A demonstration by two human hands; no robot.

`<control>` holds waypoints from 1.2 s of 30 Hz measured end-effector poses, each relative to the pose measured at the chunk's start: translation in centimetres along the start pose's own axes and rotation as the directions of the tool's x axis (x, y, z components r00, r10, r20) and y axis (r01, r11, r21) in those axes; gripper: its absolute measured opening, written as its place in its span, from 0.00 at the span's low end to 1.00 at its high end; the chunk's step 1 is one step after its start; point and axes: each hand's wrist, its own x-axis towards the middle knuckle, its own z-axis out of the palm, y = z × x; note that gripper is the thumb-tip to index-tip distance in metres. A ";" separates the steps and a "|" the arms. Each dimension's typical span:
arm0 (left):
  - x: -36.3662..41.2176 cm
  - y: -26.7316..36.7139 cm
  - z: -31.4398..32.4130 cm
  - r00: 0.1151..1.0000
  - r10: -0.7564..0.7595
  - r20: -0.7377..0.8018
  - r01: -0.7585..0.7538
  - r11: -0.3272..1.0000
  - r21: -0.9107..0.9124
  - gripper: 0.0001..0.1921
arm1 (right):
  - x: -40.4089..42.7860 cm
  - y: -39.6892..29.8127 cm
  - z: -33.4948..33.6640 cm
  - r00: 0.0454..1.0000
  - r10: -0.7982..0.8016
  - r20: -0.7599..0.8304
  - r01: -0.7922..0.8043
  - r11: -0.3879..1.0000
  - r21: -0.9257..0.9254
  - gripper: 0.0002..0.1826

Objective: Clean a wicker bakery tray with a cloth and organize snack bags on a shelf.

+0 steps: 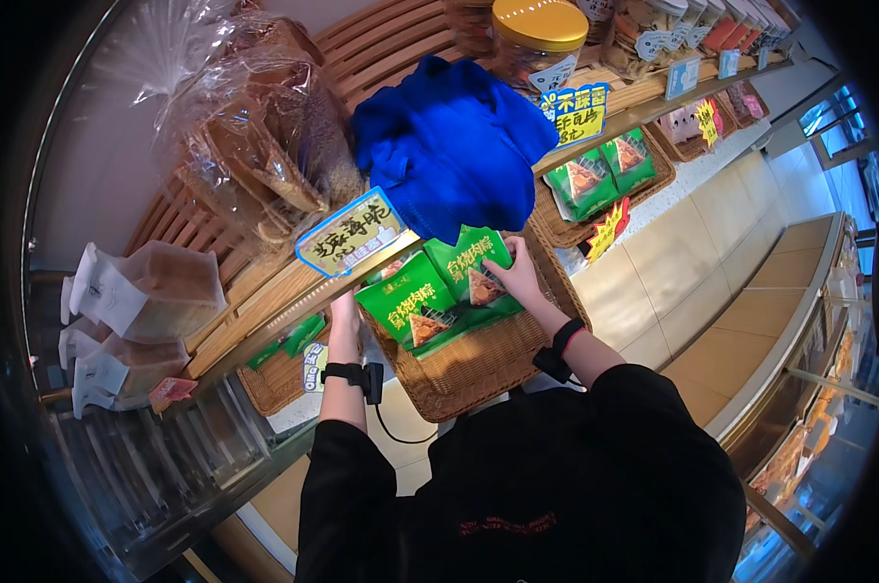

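Note:
A brown wicker basket (483,368) is tilted towards me below the wooden shelf's front edge, with green food packets in it. My right hand (514,273) grips the right-hand green packet (469,255) near its upper right side, thumb on its printed front. Another green packet (407,302) lies beside it on the left, and part of a third shows behind them. My left hand (346,302) is at the basket's left side; its fingers are mostly hidden by the shelf edge and a price sign. A crumpled blue cloth (454,138) rests on the shelf above and overhangs its edge.
Bagged sliced bread (265,146) and wrapped loaves (163,291) stand on the slatted shelf (381,29) to the left. A gold-lidded jar (538,36) stands behind the cloth. To the right, another wicker basket (578,229) holds green packets. A display counter (767,321) curves along the right.

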 end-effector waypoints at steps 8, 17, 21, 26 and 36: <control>-2.5 -5.2 -0.3 0.932 -0.331 0.149 0.343 0.937 -0.061 0.21 | 6.3 -0.9 -0.8 0.990 0.114 -0.085 -0.061 0.880 0.471 0.11; -2.7 -4.6 0.6 0.904 -0.390 0.174 0.390 0.920 0.035 0.24 | 8.6 3.3 -1.7 0.954 -0.045 0.296 0.019 0.996 0.090 0.13; -2.0 -3.6 2.4 0.906 -0.341 0.250 0.314 0.939 0.140 0.26 | 7.8 5.2 -1.9 0.958 -0.090 0.273 0.042 0.984 0.175 0.13; -3.2 -2.4 1.7 0.901 -0.386 0.199 0.357 0.920 0.163 0.28 | 6.7 2.4 -3.3 0.809 0.367 0.459 -0.487 0.856 0.174 0.15; -14.6 -1.8 -2.2 0.834 0.154 0.530 -0.453 0.740 0.498 0.35 | -2.1 2.7 -4.0 0.951 0.143 0.273 -0.109 0.985 -0.134 0.32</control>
